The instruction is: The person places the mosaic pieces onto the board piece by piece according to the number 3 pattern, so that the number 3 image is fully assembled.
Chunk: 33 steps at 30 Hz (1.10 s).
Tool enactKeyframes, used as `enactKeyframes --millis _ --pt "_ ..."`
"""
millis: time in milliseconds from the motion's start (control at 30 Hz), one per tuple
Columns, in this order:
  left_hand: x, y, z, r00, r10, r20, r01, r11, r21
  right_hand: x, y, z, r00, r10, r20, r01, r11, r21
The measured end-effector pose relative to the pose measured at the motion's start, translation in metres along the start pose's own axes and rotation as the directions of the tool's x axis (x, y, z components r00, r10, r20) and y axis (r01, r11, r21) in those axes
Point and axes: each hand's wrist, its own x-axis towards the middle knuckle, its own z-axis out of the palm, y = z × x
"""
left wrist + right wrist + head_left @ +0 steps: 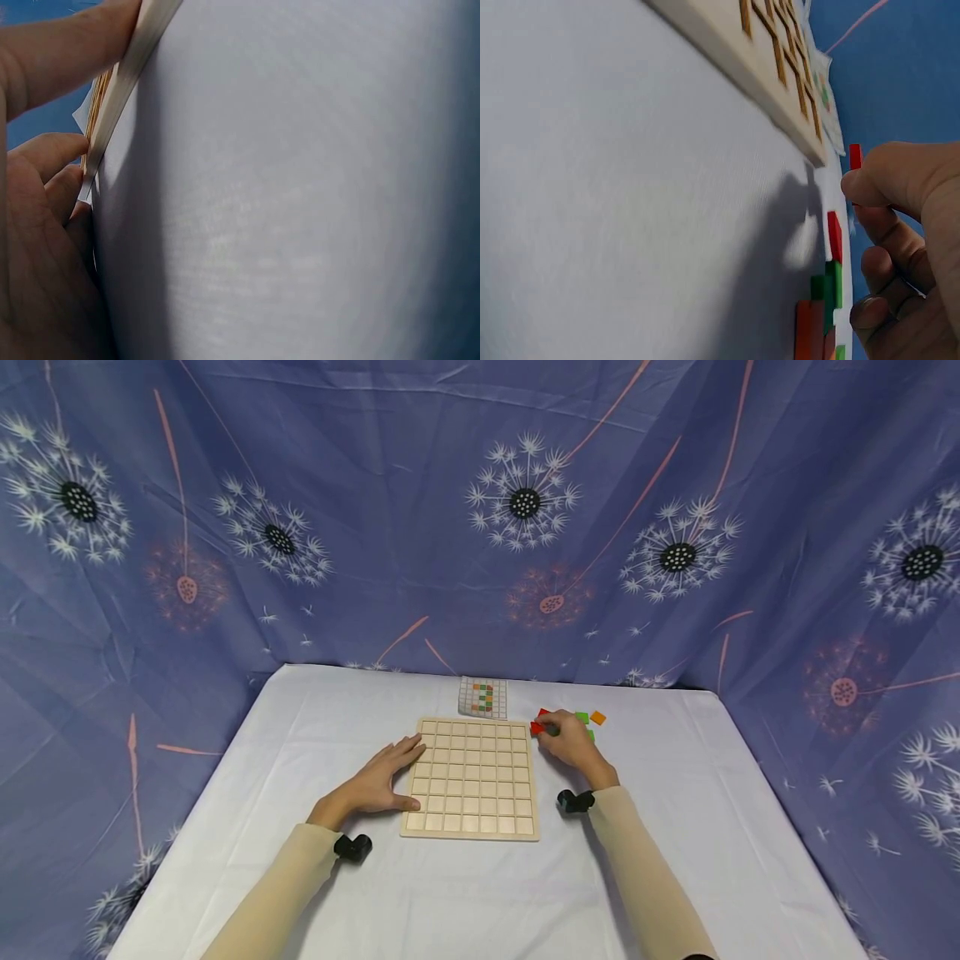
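Observation:
A square wooden grid board [472,779] lies on the white table. My left hand [381,779] rests at its left edge, fingers spread and touching the frame; the left wrist view shows the thumb and fingertips against the board's side [124,90]. Off the board's upper right corner, my right hand [570,739] pinches a red tile [856,156] between thumb and forefinger, held above the table. Beneath it lie another red tile [835,236] and several green and orange tiles, partly hidden by the hand in the head view.
Behind the board lies a pattern card [483,697] with coloured squares on a grid. An orange tile [597,717] and a green tile [582,717] lie to the right. A blue dandelion-print curtain [420,527] hangs behind the table.

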Motion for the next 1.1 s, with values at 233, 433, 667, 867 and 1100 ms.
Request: enactKeyframes --millis 233,433,667,867,1100 --pt "-0.001 0.001 0.000 1.000 -0.003 0.000 0.003 1.000 -0.002 0.002 -0.010 0.008 1.000 -0.006 -0.004 0.006 0.999 0.039" --pt "-0.001 0.002 0.000 1.000 0.004 -0.005 -0.004 1.000 -0.007 0.000 -0.021 0.015 1.000 -0.027 0.010 0.027 0.997 0.068" --pt "-0.001 0.001 0.001 1.000 0.005 -0.009 -0.005 1.000 -0.002 0.000 -0.029 0.023 0.999 -0.050 0.011 0.049 0.996 0.072" --pt "-0.001 0.001 0.001 1.000 0.005 -0.007 -0.005 1.000 -0.003 0.000 -0.034 0.029 0.998 -0.046 0.035 0.043 0.995 0.087" --pt "-0.001 0.002 -0.001 1.000 0.003 -0.009 -0.003 1.000 -0.008 0.000 -0.039 0.036 0.997 -0.053 0.054 0.045 0.989 0.139"
